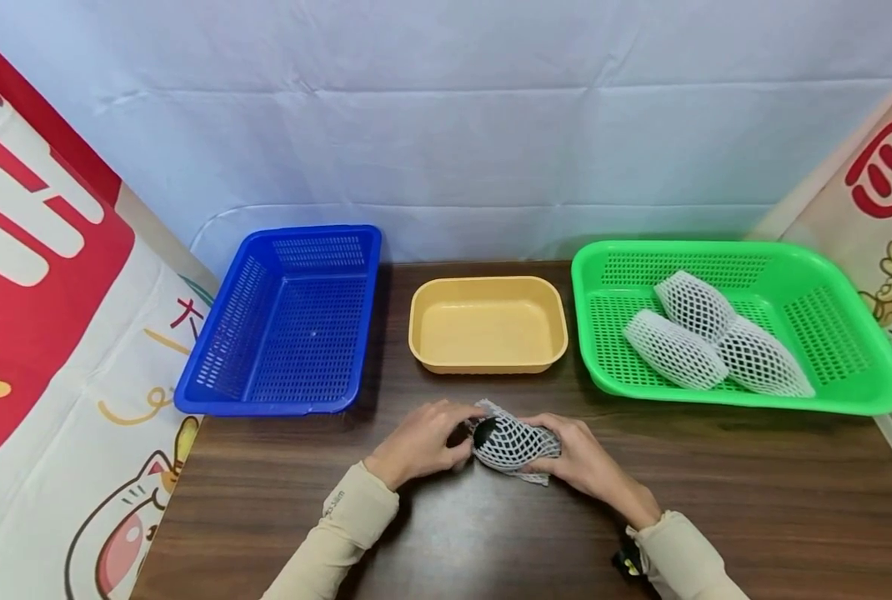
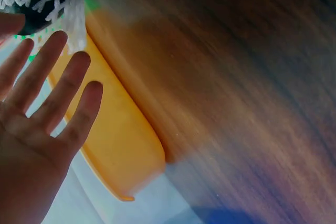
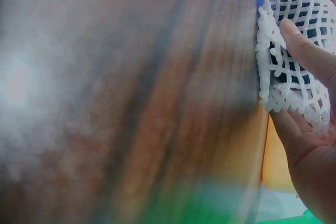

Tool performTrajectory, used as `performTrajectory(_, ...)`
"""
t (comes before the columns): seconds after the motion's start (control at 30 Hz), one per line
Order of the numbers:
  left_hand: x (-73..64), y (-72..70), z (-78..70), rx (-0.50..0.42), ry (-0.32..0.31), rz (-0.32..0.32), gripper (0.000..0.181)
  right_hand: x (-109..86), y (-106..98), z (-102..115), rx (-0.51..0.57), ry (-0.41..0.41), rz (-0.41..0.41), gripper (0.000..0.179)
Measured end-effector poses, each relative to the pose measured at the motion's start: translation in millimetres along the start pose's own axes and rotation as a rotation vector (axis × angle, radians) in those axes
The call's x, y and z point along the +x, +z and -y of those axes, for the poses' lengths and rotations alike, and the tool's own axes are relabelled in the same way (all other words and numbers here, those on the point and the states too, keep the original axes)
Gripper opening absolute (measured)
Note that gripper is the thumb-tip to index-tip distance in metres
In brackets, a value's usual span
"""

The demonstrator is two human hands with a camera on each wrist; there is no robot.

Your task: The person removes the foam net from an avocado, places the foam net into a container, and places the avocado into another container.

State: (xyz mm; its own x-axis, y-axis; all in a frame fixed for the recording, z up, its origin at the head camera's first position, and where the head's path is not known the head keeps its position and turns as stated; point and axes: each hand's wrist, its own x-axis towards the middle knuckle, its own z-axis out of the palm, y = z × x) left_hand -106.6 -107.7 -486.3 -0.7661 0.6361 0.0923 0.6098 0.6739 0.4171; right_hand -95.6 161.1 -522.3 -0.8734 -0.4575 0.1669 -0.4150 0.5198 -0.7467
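Note:
Near the middle of the table, my right hand grips a white foam net sleeve with a dark, smooth, rounded object inside it. The object's black end shows at the sleeve's left opening. Its kind cannot be told. In the right wrist view, the thumb presses on the mesh from one side, with the palm below. My left hand is at the opening, fingertips right by the sleeve's edge. Its fingers look straight and spread in the left wrist view, close to the dark end.
A green basket at the right contains several white net-sleeved items. Behind my hands stands a yellow tray, and a blue basket is at the left. A pale cloth hangs behind the wooden table.

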Motion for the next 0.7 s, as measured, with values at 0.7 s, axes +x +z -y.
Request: performTrajectory(0.7, 11.9, 14.3, -13.2, 0.004, -0.016, 0.116, 0.071, 1.5, 5, 4, -0.059, -0.006, 0.015, 0.046)
